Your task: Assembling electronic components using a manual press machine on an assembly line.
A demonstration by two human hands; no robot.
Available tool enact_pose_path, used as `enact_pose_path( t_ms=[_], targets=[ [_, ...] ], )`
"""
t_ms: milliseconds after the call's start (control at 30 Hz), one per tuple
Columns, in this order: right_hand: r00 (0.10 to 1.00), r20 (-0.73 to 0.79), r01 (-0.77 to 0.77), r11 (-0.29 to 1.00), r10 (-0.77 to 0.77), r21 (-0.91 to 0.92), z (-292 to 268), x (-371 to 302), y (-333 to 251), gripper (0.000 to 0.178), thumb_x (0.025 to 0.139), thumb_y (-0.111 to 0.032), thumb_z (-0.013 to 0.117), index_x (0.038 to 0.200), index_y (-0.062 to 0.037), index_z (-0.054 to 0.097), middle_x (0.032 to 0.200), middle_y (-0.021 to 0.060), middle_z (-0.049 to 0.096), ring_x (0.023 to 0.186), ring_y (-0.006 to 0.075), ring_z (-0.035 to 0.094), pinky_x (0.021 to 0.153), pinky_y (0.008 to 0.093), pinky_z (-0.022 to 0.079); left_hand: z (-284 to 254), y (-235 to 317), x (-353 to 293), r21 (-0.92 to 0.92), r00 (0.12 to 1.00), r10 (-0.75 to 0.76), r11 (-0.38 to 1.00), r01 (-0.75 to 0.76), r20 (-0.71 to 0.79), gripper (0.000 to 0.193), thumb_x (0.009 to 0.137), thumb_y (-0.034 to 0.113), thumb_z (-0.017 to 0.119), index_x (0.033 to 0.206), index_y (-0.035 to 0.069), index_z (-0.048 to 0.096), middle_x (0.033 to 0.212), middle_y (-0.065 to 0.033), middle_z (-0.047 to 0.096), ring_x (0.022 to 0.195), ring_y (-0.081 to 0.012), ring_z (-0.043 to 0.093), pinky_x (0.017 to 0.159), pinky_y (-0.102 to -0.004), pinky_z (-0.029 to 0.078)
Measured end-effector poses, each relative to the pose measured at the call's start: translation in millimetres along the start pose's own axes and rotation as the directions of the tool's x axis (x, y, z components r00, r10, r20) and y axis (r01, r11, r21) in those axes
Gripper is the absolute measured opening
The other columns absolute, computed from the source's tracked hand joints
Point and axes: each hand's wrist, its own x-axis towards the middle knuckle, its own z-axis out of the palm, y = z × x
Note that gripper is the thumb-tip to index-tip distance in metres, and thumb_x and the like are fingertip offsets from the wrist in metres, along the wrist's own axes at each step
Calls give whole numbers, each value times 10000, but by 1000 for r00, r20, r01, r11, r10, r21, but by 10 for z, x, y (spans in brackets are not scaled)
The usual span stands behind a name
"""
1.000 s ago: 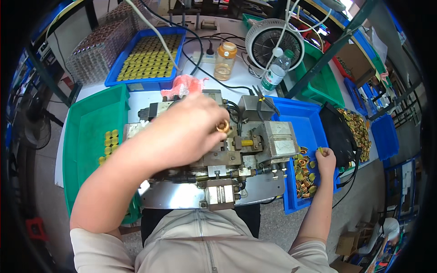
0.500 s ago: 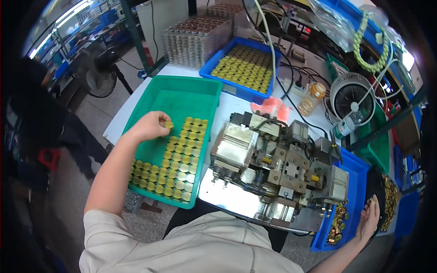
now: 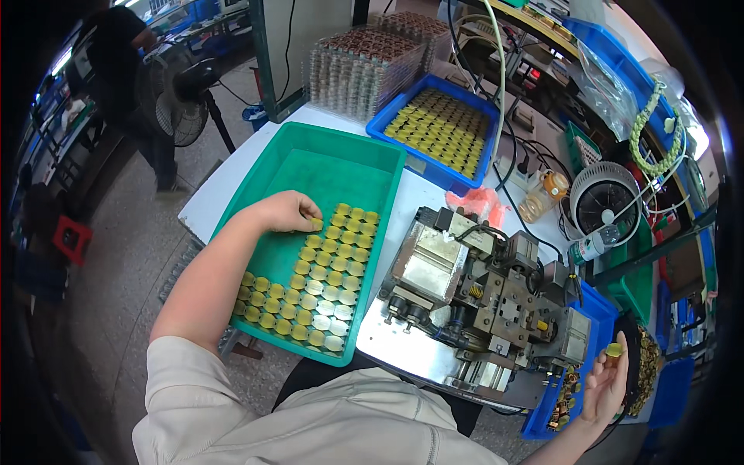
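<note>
Over the middle of the green tray, a small yellow-topped piece sits between the thumb and fingertips of the left hand, which are pinched together on it. It is just beyond the upper end of one column in the block of yellow pieces laid out in the tray; whether it touches the tray floor, I cannot tell. The far part of the tray is bare green.

Off to the right, the right hand is turned palm up, its fingers closed around another yellow piece near their tips. Below and beside that hand, more pieces lie loose in a blue bin.

Between the two hands stands a metal machine with blocks, screws and hoses. Beyond it are a pink cloth, a bottle with an orange lid and a small round fan. Behind the green tray, a blue tray carries rows of yellow pieces, with clear stacked trays next to it.
</note>
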Motion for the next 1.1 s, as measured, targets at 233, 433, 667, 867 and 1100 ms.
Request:
enact_pose_path(
  t_ms=[233, 433, 667, 867, 1100],
  targets=[
    [978, 184, -82, 992, 98, -93, 430, 64, 224, 259, 1057, -238, 513, 1252, -75, 561, 814, 39, 576, 578, 38, 495, 423, 149, 329, 4, -35, 5, -7, 999, 38, 999, -38, 37, 288, 833, 159, 765, 1103, 60, 761, 949, -17, 729, 783, -119, 652, 782, -241, 537],
    [959, 234, -66, 931, 158, -359, 802, 66, 404, 159, 1032, -165, 530, 1144, -68, 588, 789, 43, 588, 531, 48, 467, 428, 166, 285, 85, 79, 42, 66, 993, 119, 991, -120, 11, 288, 831, 147, 757, 1094, 28, 751, 940, -36, 740, 778, -138, 652, 786, -267, 544],
    [917, 323, 107, 636, 235, -764, 1096, 306, 702, 115, 955, -144, 622, 1022, -51, 612, 792, 30, 612, 688, 105, 544, 620, 233, 434, 72, 70, -174, 124, 980, 132, 986, -114, -148, 328, 833, 100, 705, 1147, 4, 702, 993, -86, 716, 793, -180, 626, 771, -315, 537],
    [918, 283, 128, 467, 278, -875, 1264, 316, 620, 124, 957, -148, 627, 1002, -34, 608, 772, 22, 608, 655, 104, 511, 601, 246, 421, 268, 600, -795, -284, 863, 188, 893, -348, -468, 378, 900, 33, 638, 1278, 27, 620, 1037, -56, 613, 859, -135, 549, 784, -255, 476],
    [901, 343, 247, 334, 266, -910, 1316, 315, 631, 121, 951, -143, 633, 987, -31, 604, 756, 22, 604, 632, 117, 496, 586, 267, 414, 868, 598, -1275, -629, 845, 78, 633, -452, -529, 313, 963, -3, 583, 1276, -17, 592, 1010, -39, 587, 869, -84, 526, 778, -205, 438]
  ],
)
